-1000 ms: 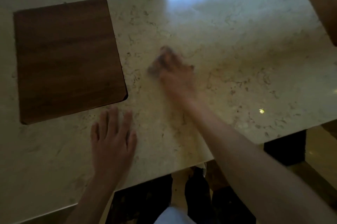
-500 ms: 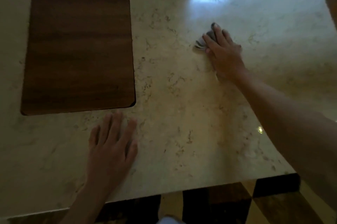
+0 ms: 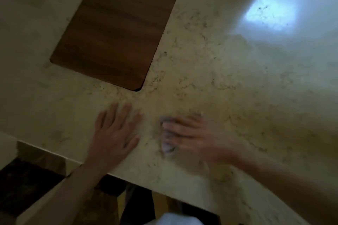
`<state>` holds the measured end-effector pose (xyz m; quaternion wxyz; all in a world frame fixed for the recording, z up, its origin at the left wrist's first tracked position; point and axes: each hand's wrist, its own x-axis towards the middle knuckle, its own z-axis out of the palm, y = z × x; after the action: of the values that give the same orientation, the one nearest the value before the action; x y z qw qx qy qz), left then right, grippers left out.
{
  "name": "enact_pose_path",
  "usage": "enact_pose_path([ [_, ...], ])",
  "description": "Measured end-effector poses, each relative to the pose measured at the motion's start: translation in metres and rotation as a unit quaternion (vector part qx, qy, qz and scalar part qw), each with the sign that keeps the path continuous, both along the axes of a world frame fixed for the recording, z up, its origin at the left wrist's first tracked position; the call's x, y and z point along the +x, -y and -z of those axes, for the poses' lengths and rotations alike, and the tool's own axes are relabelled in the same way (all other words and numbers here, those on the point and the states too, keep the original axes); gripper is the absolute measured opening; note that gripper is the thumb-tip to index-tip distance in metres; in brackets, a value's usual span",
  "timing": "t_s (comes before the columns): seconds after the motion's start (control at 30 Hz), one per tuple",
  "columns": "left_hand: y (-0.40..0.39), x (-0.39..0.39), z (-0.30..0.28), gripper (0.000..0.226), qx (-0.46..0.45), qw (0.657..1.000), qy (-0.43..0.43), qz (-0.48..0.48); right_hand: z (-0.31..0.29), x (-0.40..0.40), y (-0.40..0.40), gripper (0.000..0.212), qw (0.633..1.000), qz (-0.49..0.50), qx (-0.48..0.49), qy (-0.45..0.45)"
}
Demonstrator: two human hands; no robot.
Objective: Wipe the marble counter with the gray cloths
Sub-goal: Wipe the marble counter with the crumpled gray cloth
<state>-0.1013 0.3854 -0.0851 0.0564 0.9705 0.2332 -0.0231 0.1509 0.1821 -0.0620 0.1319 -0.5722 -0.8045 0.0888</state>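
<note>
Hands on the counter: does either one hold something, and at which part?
The right hand presses a gray cloth flat under its fingers; the exact hold is blurred. The left hand lies empty on the marble counter.

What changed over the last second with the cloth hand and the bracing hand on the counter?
The right hand swept the gray cloth out across the marble counter, then pulled it back close beside the left hand, near the front edge. It kept hold of the cloth throughout. The left hand stayed flat on the marble, below the wooden board, which kept its place on the counter.
</note>
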Motion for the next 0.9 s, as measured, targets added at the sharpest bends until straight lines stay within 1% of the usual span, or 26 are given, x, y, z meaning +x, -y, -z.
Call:
enact_pose_path([
  [0.03,0.009,-0.001,0.001,0.062,-0.003,1.0,-0.001,0.002,0.0,0.043,-0.013,0.043,0.997,0.07,0.013,0.018],
  [0.07,0.012,-0.002,0.002,0.062,-0.003,1.0,-0.001,0.006,-0.002,0.086,-0.029,0.043,0.986,0.164,0.013,0.022],
  [0.13,0.009,-0.003,0.0,0.06,-0.007,1.0,-0.003,0.009,-0.012,0.153,-0.058,0.045,0.938,0.344,-0.015,0.047],
  [0.17,0.007,-0.002,-0.002,0.06,-0.006,1.0,-0.006,0.011,-0.012,0.167,-0.067,0.046,0.914,0.402,-0.017,0.054],
  [0.2,0.006,-0.001,-0.002,0.06,-0.003,1.0,-0.01,0.01,-0.013,0.166,-0.075,0.047,0.901,0.431,-0.013,0.054],
  [0.23,0.007,-0.001,-0.003,0.06,-0.004,1.0,-0.013,0.006,-0.014,0.151,-0.076,0.047,0.901,0.431,-0.004,0.049],
  [0.27,0.009,-0.001,-0.003,0.06,-0.008,1.0,-0.009,-0.001,-0.013,0.125,-0.071,0.046,0.913,0.405,0.013,0.046],
  [0.33,0.012,-0.001,-0.003,0.061,-0.007,1.0,0.003,-0.007,-0.004,0.049,-0.032,0.043,0.951,0.306,0.042,0.024],
  [0.37,0.012,0.0,-0.005,0.06,-0.008,1.0,0.003,-0.005,0.001,0.004,0.002,0.042,0.968,0.249,0.037,0.001],
  [0.43,0.013,0.002,-0.009,0.061,-0.019,1.0,-0.002,-0.013,0.002,-0.068,0.074,0.04,0.987,0.149,-0.024,-0.063],
  [0.47,0.016,0.004,-0.011,0.061,-0.028,0.999,-0.005,-0.032,0.001,-0.083,0.1,0.04,0.99,0.109,-0.052,-0.078],
  [0.53,0.037,0.017,-0.017,0.063,-0.059,0.994,0.0,-0.087,-0.002,-0.063,0.119,0.04,0.994,0.072,-0.049,-0.066],
  [0.57,0.055,0.027,-0.018,0.063,-0.063,0.994,0.006,-0.092,-0.006,-0.036,0.113,0.04,0.995,0.081,-0.029,-0.047],
  [0.6,0.075,0.038,-0.018,0.064,-0.063,0.995,0.009,-0.071,-0.008,-0.001,0.101,0.04,0.993,0.115,-0.011,-0.012],
  [0.63,0.095,0.049,-0.017,0.065,-0.069,0.997,0.007,-0.04,-0.009,0.039,0.086,0.04,0.985,0.171,0.004,0.026],
  [0.7,0.125,0.066,-0.01,0.065,-0.071,0.997,-0.003,-0.008,-0.012,0.12,0.054,0.043,0.948,0.308,0.013,0.079],
  [0.77,0.137,0.07,-0.003,0.066,-0.052,0.998,-0.029,-0.009,-0.015,0.176,0.036,0.046,0.899,0.43,-0.014,0.078],
  [0.8,0.138,0.071,-0.001,0.066,-0.043,0.998,-0.031,-0.013,-0.013,0.186,0.03,0.046,0.88,0.469,-0.018,0.073],
  [0.83,0.136,0.071,0.0,0.066,-0.037,0.999,-0.03,-0.014,-0.011,0.18,0.027,0.047,0.87,0.489,-0.012,0.063],
  [0.87,0.135,0.07,0.002,0.066,-0.029,0.999,-0.033,-0.012,-0.01,0.162,0.031,0.048,0.87,0.491,-0.005,0.046],
  [0.9,0.135,0.069,0.001,0.065,-0.024,0.999,-0.037,-0.016,-0.008,0.132,0.044,0.048,0.881,0.472,0.002,0.028],
])
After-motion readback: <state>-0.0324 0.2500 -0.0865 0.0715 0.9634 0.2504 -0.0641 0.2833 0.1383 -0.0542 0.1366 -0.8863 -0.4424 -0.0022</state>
